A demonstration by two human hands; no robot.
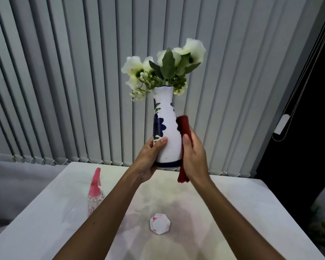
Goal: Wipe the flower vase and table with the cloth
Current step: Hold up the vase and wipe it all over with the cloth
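Above the white surface (223, 212), the white ceramic vase with blue flowers (167, 132) is lifted, left hand (148, 158) fingers wrapped round its base. Right hand (193, 156) fingers press the folded dark red cloth (184, 128) against its side.

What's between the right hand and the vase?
In the head view, a folded red cloth lies between the right hand and the vase.

One white vase (167, 128) with blue flowers painted on it holds one bunch of white flowers (163, 68). There is one dark red cloth (184, 128), one spray bottle (95, 192) with a pink head, one small octagonal dish (159, 223), and one white counter (242, 212). Two hands show: left (148, 160) and right (194, 156).
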